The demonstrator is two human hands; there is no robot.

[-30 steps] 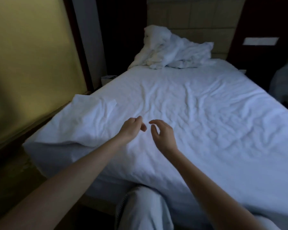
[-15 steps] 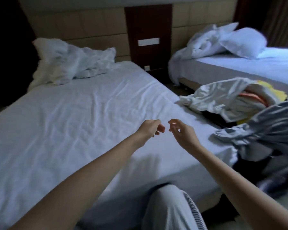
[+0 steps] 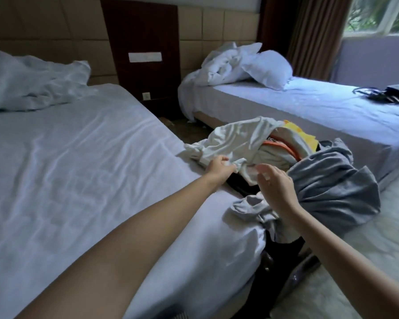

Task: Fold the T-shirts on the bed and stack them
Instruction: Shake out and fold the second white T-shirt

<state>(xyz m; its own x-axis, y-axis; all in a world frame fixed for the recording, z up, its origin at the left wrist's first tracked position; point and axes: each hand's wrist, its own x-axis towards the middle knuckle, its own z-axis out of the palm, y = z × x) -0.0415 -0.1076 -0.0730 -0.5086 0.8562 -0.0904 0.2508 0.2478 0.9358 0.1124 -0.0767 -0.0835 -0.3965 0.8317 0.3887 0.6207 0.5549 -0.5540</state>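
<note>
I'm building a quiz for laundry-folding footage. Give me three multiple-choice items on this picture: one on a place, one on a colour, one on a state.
1. Where is the clothes pile?
A. at the right edge of the near bed
B. on a chair
C. on a shelf

2. What colour is the T-shirt that the left hand grips?
A. yellow
B. white
C. black

3. How is the right hand?
A. clenched in a fist
B. gripping a hanger
C. open, fingers straight

Answers:
1 A: the clothes pile overlaps the near bed's right edge, beside the gap between the beds.
2 B: the left hand's fingers curl on the white T-shirt.
3 C: the right hand hovers by the pile with straight fingers and holds nothing.
</note>
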